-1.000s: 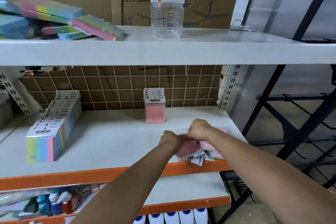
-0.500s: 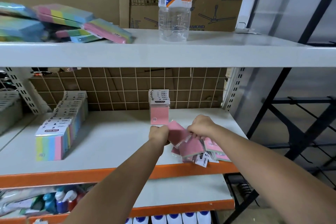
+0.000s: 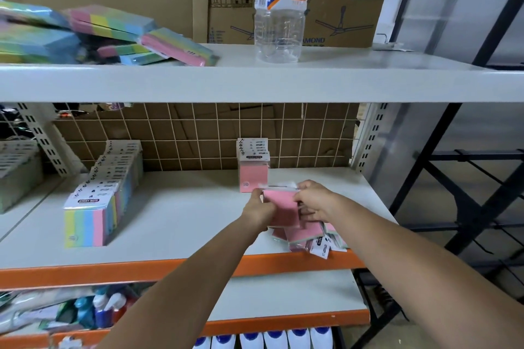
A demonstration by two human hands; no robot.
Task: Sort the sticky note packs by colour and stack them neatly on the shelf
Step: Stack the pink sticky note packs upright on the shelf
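Observation:
Both hands hold one pink sticky note pack (image 3: 281, 207) upright above the middle shelf (image 3: 175, 224). My left hand (image 3: 259, 208) grips its left edge and my right hand (image 3: 314, 201) pinches its right edge. Just behind it a pink pack (image 3: 253, 176) stands upright by the wire grid. Under my right wrist lies a loose heap of pink packs (image 3: 309, 238) near the orange shelf lip. A row of rainbow-striped packs (image 3: 99, 195) stands at the shelf's left.
On the top shelf lie several rainbow packs (image 3: 113, 34) in a jumble, and a clear drink bottle (image 3: 279, 8) stands in front of cardboard boxes. Spray bottles (image 3: 105, 309) crowd the lower shelf. Black metal racking (image 3: 467, 207) stands to the right.
The hands lifted one pink pack out of the heap and carried it up and back toward the standing pink pack, turning it upright.

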